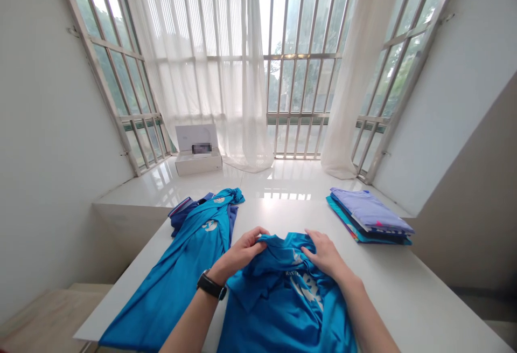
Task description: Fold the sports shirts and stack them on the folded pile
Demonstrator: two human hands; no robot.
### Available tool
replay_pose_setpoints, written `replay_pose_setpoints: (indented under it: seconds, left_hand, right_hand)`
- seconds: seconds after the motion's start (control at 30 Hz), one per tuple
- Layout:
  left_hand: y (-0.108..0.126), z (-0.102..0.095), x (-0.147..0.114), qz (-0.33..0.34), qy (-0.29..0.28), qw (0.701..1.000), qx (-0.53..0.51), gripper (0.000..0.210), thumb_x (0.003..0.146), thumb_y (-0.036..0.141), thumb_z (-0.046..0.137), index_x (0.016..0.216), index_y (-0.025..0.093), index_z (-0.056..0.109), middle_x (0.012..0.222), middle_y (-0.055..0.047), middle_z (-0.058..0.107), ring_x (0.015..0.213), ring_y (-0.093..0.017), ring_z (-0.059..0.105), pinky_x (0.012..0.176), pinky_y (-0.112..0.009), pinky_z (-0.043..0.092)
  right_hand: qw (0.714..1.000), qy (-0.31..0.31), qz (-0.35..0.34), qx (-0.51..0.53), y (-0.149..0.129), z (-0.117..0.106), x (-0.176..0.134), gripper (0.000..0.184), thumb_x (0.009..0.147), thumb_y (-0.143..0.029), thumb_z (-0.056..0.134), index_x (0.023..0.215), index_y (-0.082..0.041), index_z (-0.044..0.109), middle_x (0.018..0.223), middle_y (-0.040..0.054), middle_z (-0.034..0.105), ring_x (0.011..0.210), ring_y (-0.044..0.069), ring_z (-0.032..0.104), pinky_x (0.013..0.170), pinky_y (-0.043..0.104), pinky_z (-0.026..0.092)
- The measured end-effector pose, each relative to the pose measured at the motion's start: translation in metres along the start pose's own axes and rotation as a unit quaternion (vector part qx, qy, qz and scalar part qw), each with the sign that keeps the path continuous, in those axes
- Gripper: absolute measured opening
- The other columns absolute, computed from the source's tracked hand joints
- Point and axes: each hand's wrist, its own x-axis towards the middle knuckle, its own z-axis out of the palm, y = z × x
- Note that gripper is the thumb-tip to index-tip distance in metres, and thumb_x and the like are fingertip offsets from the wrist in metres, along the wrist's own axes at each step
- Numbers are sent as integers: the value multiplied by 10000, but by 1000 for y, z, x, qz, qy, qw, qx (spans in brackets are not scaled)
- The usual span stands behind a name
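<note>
A blue T-shirt (278,310) with white print lies on the white table in front of me, its collar end away from me and its fabric rumpled. At the left of the collar, my left hand (248,248) pinches the cloth between thumb and fingers; a black watch is on that wrist. My right hand (323,250) is at the right of the collar, thumb and fingers closed on the fabric there. The lower part of the shirt runs out of view at the bottom.
Left of the shirt lie another blue garment (169,288) and a dark navy garment (181,218). A folded stack of clothes (371,215) sits at the table's right. Behind, an open white box (198,163) stands on the sill below barred windows and sheer curtains (197,73).
</note>
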Motion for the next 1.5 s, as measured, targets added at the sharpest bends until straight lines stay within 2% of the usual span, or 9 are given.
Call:
replay_pose_setpoints:
  seconds: [0.13, 0.3, 0.5, 0.63, 0.83, 1.07, 1.33, 1.43, 1.5]
  left_hand:
    - [31, 11, -38, 19, -14, 991, 130, 289, 947, 409, 574, 1134, 195, 625, 814, 11, 577, 634, -96, 418, 558, -213, 324]
    - [65, 3, -71, 50, 48, 958, 279, 346, 931, 300, 534, 1252, 220, 631, 1045, -51, 667, 863, -170, 560, 731, -256, 452]
    - [66, 5, -91, 18, -10, 960, 279, 479, 781, 312, 709, 1239, 188, 643, 905, -19, 664, 803, -171, 557, 692, -254, 456]
    - [51, 19, -98, 19, -50, 950, 307, 222, 737, 266, 724, 937, 171, 729, 809, 4, 644, 735, -142, 529, 647, -227, 418]
    - [57, 18, -123, 15, 86, 942, 325, 294, 909, 382, 539, 896, 144, 711, 776, -19, 651, 691, -135, 527, 600, -220, 409]
    - [136, 7, -184, 93, 358, 904, 216, 473, 865, 594, 594, 1056, 165, 651, 764, -12, 671, 606, -173, 625, 541, -271, 529]
    - [198, 44, -236, 223, 564, 695, 386, 290, 909, 516, 572, 969, 260, 696, 959, 0, 762, 908, -233, 707, 826, -366, 562]
    - [197, 53, -243, 198, 604, 627, 451, 290, 921, 523, 531, 983, 298, 702, 962, 22, 757, 885, -246, 712, 799, -386, 551]
    - [193, 57, -242, 196, 610, 606, 471, 256, 920, 506, 531, 988, 323, 698, 956, 40, 753, 912, -253, 715, 836, -405, 552]
  right_hand:
    - [999, -36, -37, 16, -7, -13, -10, 266, 818, -318, 562, 1004, -194, 706, 1008, 108, 740, 956, 274, 663, 850, 364, 472]
    - [991, -31, -117, 57, -23, -49, -35, 107, 788, -292, 574, 747, -208, 626, 829, 34, 677, 832, 214, 612, 771, 309, 456]
    - [944, 168, -130, 253, -37, -127, -71, 301, 883, -458, 520, 681, -240, 477, 601, -52, 483, 584, 145, 470, 569, 271, 414]
    - [915, 278, -107, 272, -47, -182, -99, 292, 846, -506, 581, 730, -242, 535, 651, -31, 569, 603, 160, 533, 584, 280, 458]
    - [904, 362, -49, 221, -50, -232, -133, 337, 760, -577, 650, 752, -257, 547, 784, 22, 712, 684, 195, 642, 590, 286, 503]
    - [932, 324, -112, 118, -31, -264, -143, 589, 586, -847, 652, 844, -321, 709, 732, 38, 726, 642, 231, 676, 559, 340, 524]
    - [964, 50, -247, 89, -18, -261, -148, 370, 830, -668, 570, 901, -380, 792, 926, 78, 772, 806, 253, 715, 703, 340, 588]
    - [970, 87, -197, 111, 7, -247, -149, 382, 770, -707, 620, 876, -388, 801, 885, 85, 787, 749, 269, 722, 655, 369, 590]
    - [958, 195, -150, 147, 22, -238, -154, 429, 661, -745, 697, 817, -361, 807, 791, 97, 783, 664, 273, 707, 592, 382, 569]
